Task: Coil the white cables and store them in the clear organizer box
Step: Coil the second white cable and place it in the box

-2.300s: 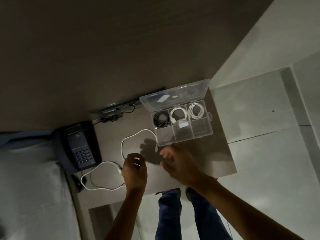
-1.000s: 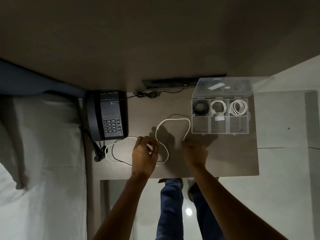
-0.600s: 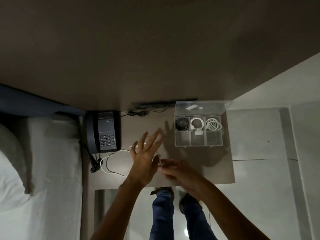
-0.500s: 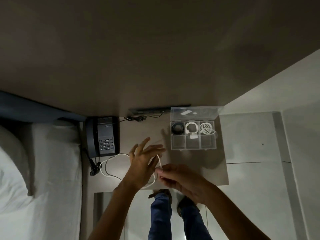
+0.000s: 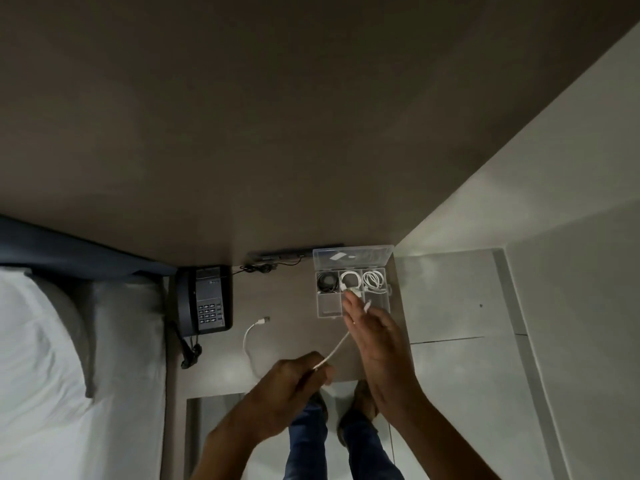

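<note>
Head camera view, looking steeply down at a dim brown bedside table (image 5: 294, 327). Going left to right: a white-sheeted bed (image 5: 69, 341), then a dark desk phone (image 5: 207, 301) at the table's left edge, then the loose white cable (image 5: 250, 336), then the two hands, and at the far right corner the clear organizer box (image 5: 323, 306).

One end of the cable lies free on the table, plug (image 5: 265, 320) pointing toward the phone; the cord curves back toward the person and disappears behind the left hand (image 5: 294, 379). That hand is closed into a loose fist with the cable pinched at the fingertips. From there a straight span rises to the right hand (image 5: 375, 337), which is held nearly flat with fingers extended; the cable's other end pokes out above its fingers (whether it is actually pinched there cannot be told).

The cable looks light, thin and limp, likely with some springiness, so loops would probably need pinching at their crossing point to keep from unwinding. Holding near the stiffer plug end seems the sensible anchor.

The box sits with its lid open toward the wall. Its back row holds a coiled black cable (image 5: 327, 282) at left, a white coil (image 5: 350, 280) in the middle and another white coil (image 5: 374, 280) at right. The front-left compartment appears vacant; the other front compartments are partly hidden by the right hand.
</note>
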Available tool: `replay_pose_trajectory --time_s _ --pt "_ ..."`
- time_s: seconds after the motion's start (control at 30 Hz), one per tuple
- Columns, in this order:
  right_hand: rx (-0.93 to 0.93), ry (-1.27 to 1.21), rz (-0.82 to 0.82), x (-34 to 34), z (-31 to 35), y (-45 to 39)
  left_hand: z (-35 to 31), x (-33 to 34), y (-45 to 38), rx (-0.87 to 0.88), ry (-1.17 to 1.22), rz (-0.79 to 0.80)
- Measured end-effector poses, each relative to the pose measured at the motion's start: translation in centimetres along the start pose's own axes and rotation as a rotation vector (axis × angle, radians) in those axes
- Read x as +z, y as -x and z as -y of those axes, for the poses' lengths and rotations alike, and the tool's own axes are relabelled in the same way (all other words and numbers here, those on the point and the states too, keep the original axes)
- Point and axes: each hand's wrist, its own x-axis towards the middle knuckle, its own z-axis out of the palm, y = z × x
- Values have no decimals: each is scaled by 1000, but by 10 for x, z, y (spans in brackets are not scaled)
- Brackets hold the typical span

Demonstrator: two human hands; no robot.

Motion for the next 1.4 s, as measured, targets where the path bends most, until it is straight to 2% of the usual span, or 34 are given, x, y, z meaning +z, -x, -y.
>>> replay_pose_trajectory --time_s 0.07,0.17,0.23,0.3,0.37,0.43,0.5,0.57,0.67,0.77,0.87,0.9,1.0,1.07,1.13,1.2,1.27,1.33,1.4 --pt "-111 222 -36 -6 3 12 -15 -9 11 15 14 13" --pt "-239 591 163 -15 11 34 -37 -22 22 44 27 21" --pt "-197 741 344 -21 24 47 -53 -34 26 93 12 -28" --pt "-78 719 502 -22 41 61 -68 -44 28 136 43 -75" --pt "68 526 614 -12 59 77 -83 -50 29 155 89 -119" --pt "261 218 647 3 78 93 -98 -55 31 169 99 -164" --pt "406 -57 575 10 94 106 -108 -57 35 176 119 -187" --pt "473 -407 523 8 109 117 -117 -57 43 178 158 -192" --pt "460 -830 470 0 124 129 -130 -49 55 182 208 -161" --pt "324 -985 389 0 127 130 -141 -35 64 171 171 -122" --pt "119 -763 282 2 125 130 -151 -25 67 161 80 -125" --pt "34 -581 227 2 126 132 -156 -23 67 163 49 -122" --pt "-317 196 65 -2 129 139 -170 -25 66 183 -24 -94" --pt "-466 585 86 -11 132 141 -180 -31 67 200 -42 -88" --pt "-447 807 202 -19 137 145 -189 -41 72 222 -39 -102" --pt "-358 864 347 -23 141 149 -195 -53 77 237 -31 -89" --pt "-286 789 485 -23 146 155 -195 -65 81 252 1 -71" --pt "-187 630 620 -19 149 160 -192 -74 82 271 39 -87" --pt "-24 372 740 -13 153 165 -192 -78 82 293 91 -108"
